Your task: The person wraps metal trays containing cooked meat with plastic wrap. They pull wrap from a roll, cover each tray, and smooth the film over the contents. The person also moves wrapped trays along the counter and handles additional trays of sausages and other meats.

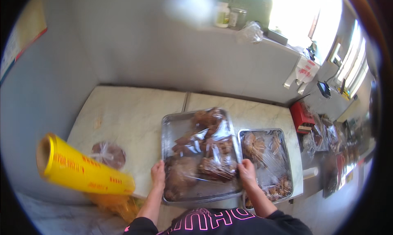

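Observation:
Between my hands is a rectangular metal tray (179, 121), holding brown pieces of what looks like cooked meat (218, 146) under shiny clear plastic film. My left hand (158, 174) grips its left rim, and my right hand (247, 172) grips the right rim. Close to my right hand, a second metal tray (261, 131) rests on the pale marble-patterned table (144, 107). Clear film also covers its contents, brown food pieces (253, 145) that I cannot name exactly. Whether the first tray touches the table or is lifted is hard to tell.
At left, a large yellow roll of cling film (87, 167) looms beside a round brown item in knotted plastic (109, 155). A red box-like device (301, 117) stands beyond the table's right end. Behind runs a grey wall with a window ledge (208, 29) bearing jars and a plastic bag (251, 32).

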`<state>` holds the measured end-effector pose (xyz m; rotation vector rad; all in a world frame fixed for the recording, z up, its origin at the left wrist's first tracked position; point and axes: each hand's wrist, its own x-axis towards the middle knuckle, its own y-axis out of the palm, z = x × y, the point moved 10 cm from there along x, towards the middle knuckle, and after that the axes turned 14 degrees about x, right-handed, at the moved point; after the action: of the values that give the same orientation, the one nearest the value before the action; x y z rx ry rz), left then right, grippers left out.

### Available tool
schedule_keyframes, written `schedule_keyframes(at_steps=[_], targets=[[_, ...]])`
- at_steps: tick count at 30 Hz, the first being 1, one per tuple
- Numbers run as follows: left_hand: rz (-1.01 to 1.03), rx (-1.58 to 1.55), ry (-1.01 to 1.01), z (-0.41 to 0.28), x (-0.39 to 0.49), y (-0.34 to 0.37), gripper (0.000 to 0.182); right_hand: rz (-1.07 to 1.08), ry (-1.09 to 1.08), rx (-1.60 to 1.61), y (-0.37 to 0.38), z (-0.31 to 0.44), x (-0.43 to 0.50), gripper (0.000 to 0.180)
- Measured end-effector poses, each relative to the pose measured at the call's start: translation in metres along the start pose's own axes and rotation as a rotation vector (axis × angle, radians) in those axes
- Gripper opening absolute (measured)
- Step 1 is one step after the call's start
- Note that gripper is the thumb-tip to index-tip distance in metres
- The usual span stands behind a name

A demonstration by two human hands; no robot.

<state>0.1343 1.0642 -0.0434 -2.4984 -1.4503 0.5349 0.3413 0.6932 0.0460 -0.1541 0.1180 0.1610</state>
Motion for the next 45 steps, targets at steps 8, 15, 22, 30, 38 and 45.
schedule_keyframes(at_steps=[8,15,22,30,38,45], targets=[[-0.311,1.064,0.008,-0.060,0.160,-0.115,0.053,0.359,0.220,-0.094,0.243,-0.006,0.046,0.035],[-0.531,0.946,0.749,-0.192,0.103,-0.013,0.047,0.639,-0.230,0.009,0.340,0.007,0.074,0.035],[0.478,0.283,0.619,-0.138,-0.048,0.141,0.040,0.300,-0.542,0.046,0.065,0.039,0.026,0.033],[1.159,0.023,-0.143,-0.042,-0.199,0.226,0.034,-0.742,-0.203,-0.405,-0.320,0.001,-0.100,0.021],[1.157,0.140,-0.316,0.000,-0.267,0.234,0.034,-0.209,0.237,0.242,-0.391,-0.152,-0.070,0.040],[0.860,0.149,-0.349,0.035,-0.303,0.213,0.019,0.231,0.354,0.395,-0.352,-0.154,-0.047,0.041]])
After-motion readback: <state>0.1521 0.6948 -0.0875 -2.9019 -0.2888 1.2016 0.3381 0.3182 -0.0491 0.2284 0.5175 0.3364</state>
